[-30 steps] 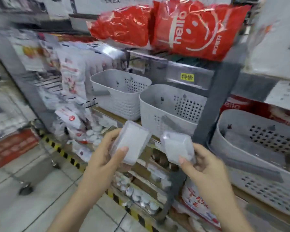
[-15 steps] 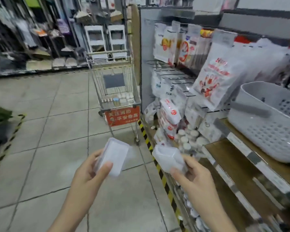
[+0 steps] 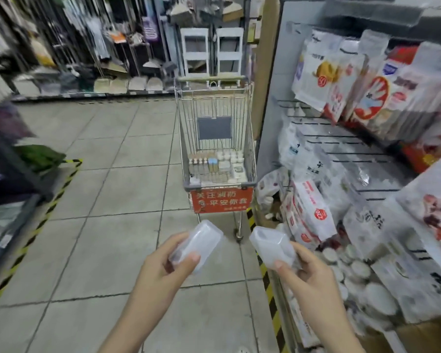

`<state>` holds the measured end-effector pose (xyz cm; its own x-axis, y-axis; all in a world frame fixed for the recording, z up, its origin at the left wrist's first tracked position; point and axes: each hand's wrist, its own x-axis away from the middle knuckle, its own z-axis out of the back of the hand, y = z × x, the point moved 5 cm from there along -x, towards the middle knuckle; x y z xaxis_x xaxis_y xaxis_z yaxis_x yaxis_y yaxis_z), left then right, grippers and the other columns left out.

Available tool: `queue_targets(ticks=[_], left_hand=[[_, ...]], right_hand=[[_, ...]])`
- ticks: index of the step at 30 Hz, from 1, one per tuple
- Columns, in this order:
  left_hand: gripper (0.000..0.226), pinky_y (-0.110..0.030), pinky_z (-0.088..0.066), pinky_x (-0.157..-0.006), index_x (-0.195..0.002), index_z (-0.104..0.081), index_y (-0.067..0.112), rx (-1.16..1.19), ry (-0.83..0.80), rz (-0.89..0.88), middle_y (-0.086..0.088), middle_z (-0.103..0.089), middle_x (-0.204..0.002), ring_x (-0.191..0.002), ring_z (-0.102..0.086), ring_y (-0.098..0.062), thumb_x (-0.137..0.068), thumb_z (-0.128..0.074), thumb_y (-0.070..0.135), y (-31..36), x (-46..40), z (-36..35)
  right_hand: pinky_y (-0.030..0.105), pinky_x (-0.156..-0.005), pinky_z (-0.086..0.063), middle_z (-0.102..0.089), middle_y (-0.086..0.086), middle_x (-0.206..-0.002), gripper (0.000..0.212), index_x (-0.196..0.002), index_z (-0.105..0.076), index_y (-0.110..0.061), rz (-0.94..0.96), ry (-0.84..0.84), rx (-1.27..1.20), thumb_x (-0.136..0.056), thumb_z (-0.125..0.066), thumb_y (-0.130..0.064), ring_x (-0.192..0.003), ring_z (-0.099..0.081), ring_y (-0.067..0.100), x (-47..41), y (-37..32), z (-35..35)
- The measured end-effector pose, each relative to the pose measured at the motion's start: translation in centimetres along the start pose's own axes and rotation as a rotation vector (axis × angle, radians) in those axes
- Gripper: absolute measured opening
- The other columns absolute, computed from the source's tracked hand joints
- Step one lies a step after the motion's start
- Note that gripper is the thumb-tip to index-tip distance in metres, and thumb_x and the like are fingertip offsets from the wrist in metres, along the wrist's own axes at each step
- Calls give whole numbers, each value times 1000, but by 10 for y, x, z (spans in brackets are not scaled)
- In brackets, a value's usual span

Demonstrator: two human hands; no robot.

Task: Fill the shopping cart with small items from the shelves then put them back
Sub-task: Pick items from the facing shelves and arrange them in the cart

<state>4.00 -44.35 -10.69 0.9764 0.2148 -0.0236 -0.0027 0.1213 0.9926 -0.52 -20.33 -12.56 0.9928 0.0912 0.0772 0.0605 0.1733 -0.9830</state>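
Head view looks down a shop aisle floored with pale tiles, a yellow-and-black hazard stripe running along the foot of the shelving. On the right stands the shelving unit, hung with white and red packets on wire pegs, with small round white lidded tubs heaped lower down. Straight ahead, just beside the end of that unit, stands the wire shopping cart, a red sign fixed across its near end; small bottles and white tubs lie in rows on its bottom. Near the lower edge, well short of the cart, both arms reach forward. The left hand holds a clear plastic box, thumb pressed across its near face and fingers curled behind it. The right hand grips a second clear plastic box, thumb on its near side, fingers wrapped underneath. The two boxes are apart, not touching.
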Motion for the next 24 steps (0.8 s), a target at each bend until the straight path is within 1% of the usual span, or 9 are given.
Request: queue_targets(ticks=[2,7,9,12,14,16,18,21,24], left_hand=[[36,-17,-52,-74,-108,-67,25,-11,18,-10,5,-70,-102,-92,-65,-11,-73,-67,36,3,-37,-3],[37,-16,-51,-77,-108,-67,28,-6,91,17,8,-70,-105,-94,-65,-5,-73,-66,38,-5,-117,6],[29,-16,-50,-76,-105,-68,32,-21,132,56,8,-70,-103,-92,-65,-4,-76,-65,32,-17,-144,19],[28,-13,-49,-75,-105,-67,27,-29,183,103,9,-71,-101,-91,-65,-4,-78,-63,25,-39,-187,42],[24,-9,-48,-73,-105,-65,24,-27,212,129,13,-72,-98,-88,-65,-1,-83,-68,17,-54,-220,56],[24,-7,-47,-69,-103,-64,22,-29,227,150,18,-71,-92,-82,-64,5,-88,-63,4,-68,-257,71],[25,-8,-48,-67,-101,-64,21,-39,221,170,19,-71,-88,-77,-63,7,-89,-60,0,-79,-298,86],[23,-14,-49,-67,-99,-64,27,-27,184,201,21,-71,-88,-76,-63,7,-85,-69,10,-85,-359,96],[21,-20,-50,-71,-98,-64,28,-27,126,210,21,-71,-90,-79,-63,6,-79,-66,21,-90,-416,96]], right_hand=[[40,-82,-52,-71,-8,-94,25,-99,-69,-27,7,-7,5,-87,-65,-6,-90,-65,15,-42,-4,-2],[27,-77,-50,-71,-10,-90,22,-97,-68,-26,21,-98,31,-87,-65,-6,-84,-65,8,-137,-12,-29],[21,-72,-49,-71,-9,-88,23,-94,-68,-26,26,-138,44,-86,-65,-4,-82,-64,7,-168,-13,-45],[19,-72,-48,-71,-10,-89,24,-94,-68,-27,-9,-190,58,-86,-65,-5,-82,-64,5,-215,-9,-72],[17,-70,-49,-71,-12,-91,23,-96,-68,-26,-23,-192,69,-86,-65,-6,-82,-64,3,-248,-5,-88],[12,-67,-46,-70,-16,-89,23,-97,-67,-26,-28,-177,95,-86,-65,-6,-78,-62,-2,-280,-3,-103],[11,-64,-45,-69,-18,-88,24,-96,-67,-29,-41,-154,116,-86,-65,-7,-76,-61,-1,-311,-3,-117],[12,-64,-46,-69,-20,-89,25,-98,-66,-31,-75,-118,137,-87,-65,-9,-77,-62,-1,-352,-2,-130],[16,-67,-46,-69,-14,-91,20,-98,-67,-27,-93,-73,151,-89,-64,-10,-79,-62,3,-393,2,-138]])
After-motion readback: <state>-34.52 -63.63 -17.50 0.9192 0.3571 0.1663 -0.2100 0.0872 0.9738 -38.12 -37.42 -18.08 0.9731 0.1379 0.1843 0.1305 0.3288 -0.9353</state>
